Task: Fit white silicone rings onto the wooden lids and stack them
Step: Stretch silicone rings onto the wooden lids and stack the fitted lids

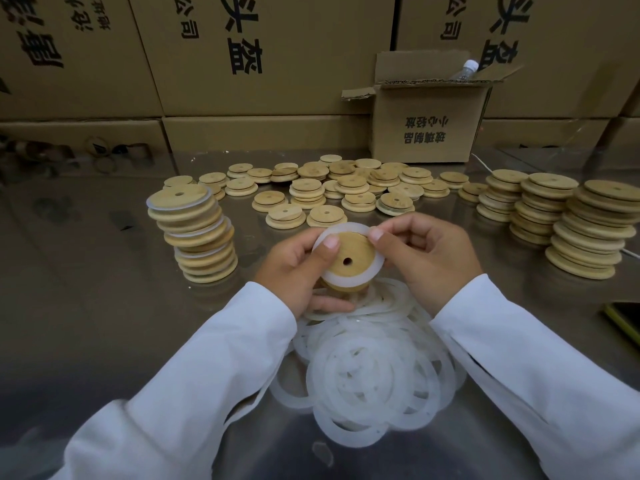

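My left hand [294, 268] and my right hand [426, 254] together hold a round wooden lid [355, 256] with a centre hole, tilted toward me above the table. A white silicone ring [375, 268] sits around the lid's raised centre, both thumbs pressing on its upper edge. Below the hands lies a loose pile of white rings [374, 372]. A leaning stack of ringed lids [197, 233] stands at the left. Several scattered bare lids [332, 188] lie behind, and tall lid stacks [588, 230] rise at the right.
The work surface is a shiny steel table [104, 306]. An open cardboard box [426, 123] with a plastic bottle [465, 69] stands at the back right, before a wall of large cartons [263, 53]. A yellow-green object [623, 318] sits at the right edge.
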Action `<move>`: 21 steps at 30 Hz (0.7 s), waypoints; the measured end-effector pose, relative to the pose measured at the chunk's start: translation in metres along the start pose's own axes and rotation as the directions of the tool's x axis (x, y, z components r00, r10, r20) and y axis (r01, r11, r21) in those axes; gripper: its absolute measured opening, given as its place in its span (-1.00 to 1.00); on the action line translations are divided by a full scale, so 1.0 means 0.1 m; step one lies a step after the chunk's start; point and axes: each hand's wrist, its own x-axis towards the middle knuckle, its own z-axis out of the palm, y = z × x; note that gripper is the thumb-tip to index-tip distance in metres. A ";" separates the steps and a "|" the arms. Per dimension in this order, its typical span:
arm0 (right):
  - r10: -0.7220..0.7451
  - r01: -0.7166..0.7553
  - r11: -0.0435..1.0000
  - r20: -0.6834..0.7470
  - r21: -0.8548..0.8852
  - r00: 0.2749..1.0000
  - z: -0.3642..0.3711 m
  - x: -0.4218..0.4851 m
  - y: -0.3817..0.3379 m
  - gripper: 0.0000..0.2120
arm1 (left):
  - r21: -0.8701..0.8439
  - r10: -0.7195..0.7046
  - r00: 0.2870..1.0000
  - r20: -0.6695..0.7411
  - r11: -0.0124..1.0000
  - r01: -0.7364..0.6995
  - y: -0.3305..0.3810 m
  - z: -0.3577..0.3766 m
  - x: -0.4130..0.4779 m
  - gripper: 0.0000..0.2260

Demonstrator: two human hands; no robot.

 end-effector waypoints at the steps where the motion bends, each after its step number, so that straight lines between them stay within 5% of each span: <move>1: -0.005 0.005 1.000 0.003 0.003 1.000 0.00 0.00 0.00 -0.88 | 0.008 0.014 1.000 -0.013 1.000 -0.013 0.00 0.00 0.00 -0.81; 10: -0.039 0.038 0.999 0.016 0.005 0.999 0.01 0.00 -0.02 -0.90 | 0.078 0.150 0.985 -0.081 0.987 -0.144 0.02 0.01 -0.01 -0.83; 21: 0.002 -0.002 0.998 0.012 0.071 1.000 0.07 -0.06 0.01 -0.92 | -0.114 0.082 0.988 -0.134 0.989 -0.098 0.04 0.03 0.01 -0.81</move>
